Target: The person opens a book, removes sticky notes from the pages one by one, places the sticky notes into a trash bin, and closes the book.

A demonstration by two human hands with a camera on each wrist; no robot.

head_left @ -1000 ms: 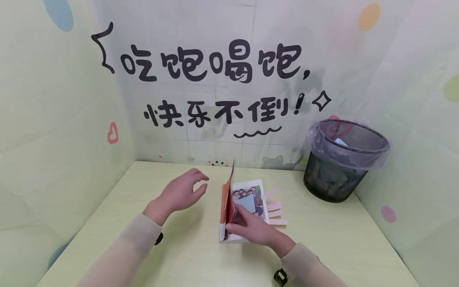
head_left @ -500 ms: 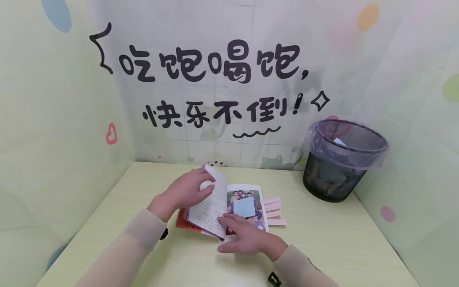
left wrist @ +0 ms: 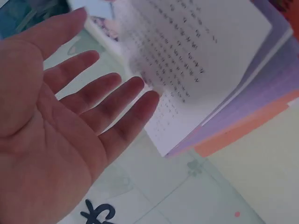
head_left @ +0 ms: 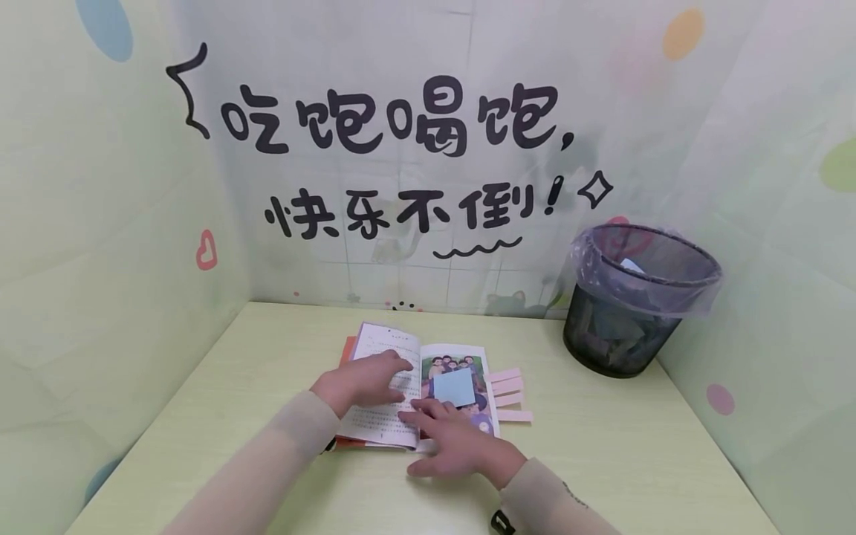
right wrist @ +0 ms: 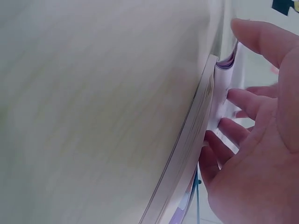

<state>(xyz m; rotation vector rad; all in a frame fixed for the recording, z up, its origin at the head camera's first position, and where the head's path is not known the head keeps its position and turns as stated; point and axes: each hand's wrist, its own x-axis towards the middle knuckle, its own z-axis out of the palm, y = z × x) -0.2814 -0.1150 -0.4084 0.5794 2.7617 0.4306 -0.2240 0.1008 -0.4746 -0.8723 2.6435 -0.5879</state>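
An open book (head_left: 391, 338) lies on the table, its left page printed with text and an orange cover edge showing beneath. The right page (head_left: 431, 357) carries a colour picture of people, with a light blue sticky note (head_left: 455, 388) on it. My left hand (head_left: 364, 380) is over the text page, fingers extended; in the left wrist view the fingertips (left wrist: 152, 100) meet the page. My right hand (head_left: 458, 442) rests near the spine, low on the book, its fingers loosely spread. Several pink sticky tabs (head_left: 508, 386) stick out from the book's right edge.
A black mesh waste bin (head_left: 602, 334) with a clear purple liner stands at the back right, paper pieces inside. Printed cloth walls (head_left: 374, 275) with black lettering enclose the pale wooden table (head_left: 575, 461) at the back and both sides.
The book's upright leaves and orange cover have turned over to the left and now lie nearly flat. My left hand moved right and down onto the page; my right hand released the leaves.
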